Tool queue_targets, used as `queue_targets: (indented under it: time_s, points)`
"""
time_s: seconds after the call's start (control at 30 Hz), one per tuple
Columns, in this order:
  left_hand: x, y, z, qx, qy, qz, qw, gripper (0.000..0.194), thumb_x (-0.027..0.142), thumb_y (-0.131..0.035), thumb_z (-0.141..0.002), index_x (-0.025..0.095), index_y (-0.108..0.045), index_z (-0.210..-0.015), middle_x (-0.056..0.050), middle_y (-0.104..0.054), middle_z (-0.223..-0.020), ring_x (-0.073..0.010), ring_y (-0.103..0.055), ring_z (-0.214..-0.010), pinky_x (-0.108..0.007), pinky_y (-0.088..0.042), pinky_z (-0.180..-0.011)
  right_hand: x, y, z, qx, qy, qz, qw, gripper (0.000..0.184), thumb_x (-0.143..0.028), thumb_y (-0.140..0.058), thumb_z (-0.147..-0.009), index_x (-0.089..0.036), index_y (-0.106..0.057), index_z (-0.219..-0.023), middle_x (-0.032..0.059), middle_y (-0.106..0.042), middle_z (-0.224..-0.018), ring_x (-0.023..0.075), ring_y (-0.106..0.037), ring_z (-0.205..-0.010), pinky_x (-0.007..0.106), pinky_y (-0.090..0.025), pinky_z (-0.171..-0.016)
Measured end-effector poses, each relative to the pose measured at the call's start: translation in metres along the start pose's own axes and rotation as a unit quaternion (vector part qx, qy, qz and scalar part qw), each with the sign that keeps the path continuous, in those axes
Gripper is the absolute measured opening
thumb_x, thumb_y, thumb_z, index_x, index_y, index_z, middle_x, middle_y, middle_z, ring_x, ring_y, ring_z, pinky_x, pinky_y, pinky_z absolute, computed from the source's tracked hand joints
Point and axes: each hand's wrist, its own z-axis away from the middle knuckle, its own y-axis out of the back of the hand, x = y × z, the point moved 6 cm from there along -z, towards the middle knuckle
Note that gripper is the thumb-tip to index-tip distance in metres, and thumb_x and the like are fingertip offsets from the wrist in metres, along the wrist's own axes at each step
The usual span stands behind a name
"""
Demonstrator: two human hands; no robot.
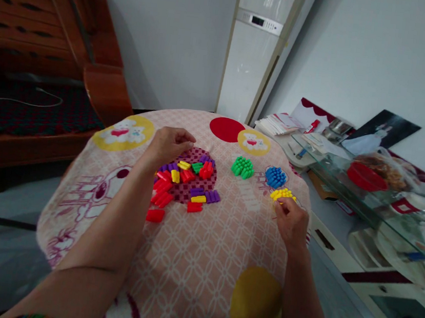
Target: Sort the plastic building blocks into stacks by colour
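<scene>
My left hand [171,146] hovers by the far left side of a mixed pile, fingers bent and drawn together; what they hold, if anything, is hidden. In that pile lie red pieces [163,185], purple pieces [212,196], yellow pieces [175,176] and a green piece [197,167], all small plastic blocks. On the right, my right hand [290,221] has its thumb and fingers pinched at the near edge of a yellow cluster [283,193]. I cannot make out a piece between them. Beyond stand a blue cluster [276,177] and a green cluster [243,167] of small pieces.
A patterned pink cloth [207,261] covers the round table. To the right is a glass-topped stand [380,210] with papers [281,123], a red bowl [367,177] and plastic bags. A wooden bench [105,89] stands left; a tall white cabinet unit [251,65] is behind.
</scene>
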Motion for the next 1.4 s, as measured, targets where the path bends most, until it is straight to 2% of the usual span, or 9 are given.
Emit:
queue_targets:
  time_s: [0.17, 0.33, 0.53, 0.63, 0.73, 0.97, 1.1, 1.23, 1.4]
  points:
    - [-0.024, -0.009, -0.006, -0.023, 0.001, -0.216, 0.976, 0.027, 0.021, -0.057, -0.072, 0.017, -0.078, -0.089, -0.008, -0.076, -0.083, -0.0226, -0.068, -0.080, -0.030, -0.050, -0.075, -0.040, -0.032, -0.005, -0.097, 0.050, -0.076, 0.991, 0.025, -0.034, -0.051, -0.085, -0.018, -0.070, -0.080, 0.0055, -0.070, -0.071, 0.0168, -0.062, -0.066, 0.025, -0.042, -0.063]
    - [-0.046, -0.037, 0.000, -0.132, 0.016, -0.299, 0.945, 0.017, 0.024, -0.061, -0.075, 0.019, -0.076, -0.082, -0.009, -0.075, -0.088, -0.0255, -0.068, -0.087, -0.030, -0.048, -0.077, -0.053, -0.068, 0.008, -0.140, 0.063, -0.073, 0.985, 0.025, -0.030, -0.049, -0.087, -0.018, -0.069, -0.079, 0.0050, -0.069, -0.070, 0.0159, -0.061, -0.064, 0.025, -0.039, -0.062]
    - [-0.054, -0.048, 0.000, -0.141, 0.009, -0.336, 0.931, 0.021, 0.028, -0.063, -0.076, 0.016, -0.073, -0.091, -0.012, -0.074, -0.097, -0.0274, -0.067, -0.095, -0.031, -0.047, -0.079, -0.056, -0.079, 0.020, -0.136, 0.080, -0.076, 0.985, 0.025, -0.027, -0.047, -0.088, -0.018, -0.068, -0.078, 0.0057, -0.070, -0.076, 0.0153, -0.061, -0.069, 0.025, -0.041, -0.066]
    - [-0.038, -0.038, -0.005, -0.097, 0.010, -0.291, 0.952, 0.022, 0.027, -0.060, -0.076, 0.018, -0.073, -0.092, -0.009, -0.074, -0.088, -0.0248, -0.067, -0.087, -0.029, -0.047, -0.073, -0.056, -0.076, 0.020, -0.115, 0.065, -0.093, 0.987, 0.026, -0.029, -0.046, -0.089, -0.017, -0.069, -0.082, 0.0065, -0.071, -0.079, 0.0160, -0.063, -0.072, 0.025, -0.042, -0.068]
    - [-0.003, -0.041, -0.003, -0.092, -0.039, -0.174, 0.980, 0.027, 0.025, -0.058, -0.076, 0.018, -0.072, -0.097, -0.006, -0.074, -0.088, -0.0208, -0.067, -0.081, -0.027, -0.048, -0.070, -0.058, -0.075, 0.021, -0.097, 0.058, -0.114, 0.987, 0.026, -0.030, -0.047, -0.090, -0.017, -0.069, -0.086, 0.0068, -0.071, -0.080, 0.0161, -0.064, -0.072, 0.025, -0.044, -0.068]
    - [0.069, -0.123, 0.045, -0.213, -0.142, 0.017, 0.966, 0.016, 0.019, -0.059, -0.074, 0.016, -0.069, -0.087, -0.003, -0.071, -0.075, -0.0155, -0.065, -0.068, -0.024, -0.048, -0.063, -0.070, -0.071, 0.023, -0.062, 0.072, -0.170, 0.981, 0.035, -0.034, -0.051, -0.091, -0.016, -0.064, -0.119, 0.0078, -0.069, -0.091, 0.0159, -0.062, -0.072, 0.027, -0.049, -0.069]
    - [0.079, -0.153, 0.064, -0.202, -0.151, 0.035, 0.967, 0.008, 0.018, -0.061, -0.075, 0.016, -0.067, -0.080, -0.004, -0.070, -0.073, -0.0160, -0.064, -0.067, -0.025, -0.046, -0.060, -0.071, -0.070, 0.024, -0.049, 0.090, -0.120, 0.987, 0.031, -0.033, -0.055, -0.091, -0.015, -0.065, -0.114, 0.0087, -0.066, -0.090, 0.0180, -0.061, -0.074, 0.028, -0.048, -0.070]
    - [0.077, -0.158, 0.068, -0.197, -0.136, 0.064, 0.969, 0.004, 0.019, -0.062, -0.076, 0.017, -0.065, -0.076, -0.004, -0.070, -0.072, -0.0166, -0.064, -0.067, -0.026, -0.047, -0.060, -0.067, -0.071, 0.024, -0.049, 0.093, -0.051, 0.993, 0.024, -0.034, -0.057, -0.091, -0.017, -0.068, -0.104, 0.0092, -0.064, -0.089, 0.0209, -0.060, -0.083, 0.029, -0.046, -0.072]
    - [0.073, -0.167, 0.071, -0.234, -0.126, 0.079, 0.961, 0.009, 0.015, -0.060, -0.075, 0.016, -0.066, -0.081, -0.003, -0.070, -0.072, -0.0156, -0.065, -0.066, -0.024, -0.047, -0.059, -0.064, -0.075, 0.023, -0.057, 0.073, -0.070, 0.993, 0.022, -0.026, -0.050, -0.092, -0.016, -0.068, -0.096, 0.0073, -0.064, -0.082, 0.0180, -0.059, -0.075, 0.026, -0.043, -0.067]
